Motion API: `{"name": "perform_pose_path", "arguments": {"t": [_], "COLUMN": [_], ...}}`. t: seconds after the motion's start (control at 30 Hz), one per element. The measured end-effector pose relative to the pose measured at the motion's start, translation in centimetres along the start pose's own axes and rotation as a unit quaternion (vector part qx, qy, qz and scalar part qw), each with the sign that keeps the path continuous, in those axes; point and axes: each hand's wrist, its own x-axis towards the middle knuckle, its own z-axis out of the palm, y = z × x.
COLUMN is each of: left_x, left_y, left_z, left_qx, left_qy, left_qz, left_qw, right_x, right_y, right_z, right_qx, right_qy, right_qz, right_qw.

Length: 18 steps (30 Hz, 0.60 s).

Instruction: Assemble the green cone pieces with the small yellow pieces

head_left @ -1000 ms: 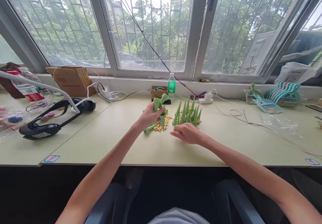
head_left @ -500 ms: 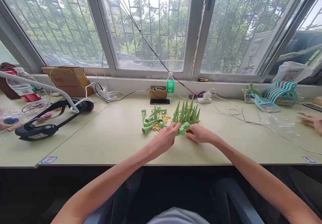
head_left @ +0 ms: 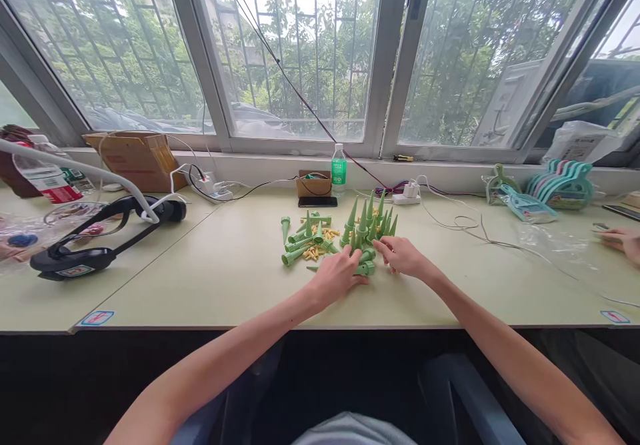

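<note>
My left hand (head_left: 343, 273) is closed around a green plastic cone spike (head_left: 366, 269) lying on the table, its tip pointing left under my wrist. Just right of it, my right hand (head_left: 403, 256) reaches the near side of a cluster of upright green spikes (head_left: 370, 222). Its fingers are a little apart, with nothing visible held in them. Another green spike head (head_left: 367, 255) lies between the hands. To the left, loose green spikes (head_left: 296, 254) lie among small yellow pegs (head_left: 313, 253). My fingers hide some of the cluster's base.
Behind the spikes are a black phone (head_left: 318, 202), a small cardboard box (head_left: 314, 184) and a green-labelled bottle (head_left: 339, 170). A black headset (head_left: 107, 238) lies left. White cables (head_left: 483, 232) cross the right side, near another person's hand (head_left: 623, 240) and teal hangers (head_left: 563, 185).
The spike by my left hand, raised before, now lies on the table. My right hand has moved slightly up and right, away from the spike heads.
</note>
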Motion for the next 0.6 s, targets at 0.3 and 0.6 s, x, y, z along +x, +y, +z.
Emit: {"name": "perform_pose_path", "arguments": {"t": [0.3, 0.6], "left_x": [-0.9, -0.9], "left_y": [-0.4, -3.0], "left_z": [-0.2, -1.7], "left_qx": [-0.023, -0.186], "left_qy": [0.035, 0.073], "left_qz": [-0.008, -0.048], "left_qw": [0.999, 0.979], "right_x": [-0.9, -1.3], "right_y": [-1.5, -2.6], "right_z": [0.9, 1.5], "right_qx": [-0.172, -0.156], "right_qy": [0.079, 0.099], "right_qz": [-0.041, -0.068], "right_qw": [0.981, 0.98]}}
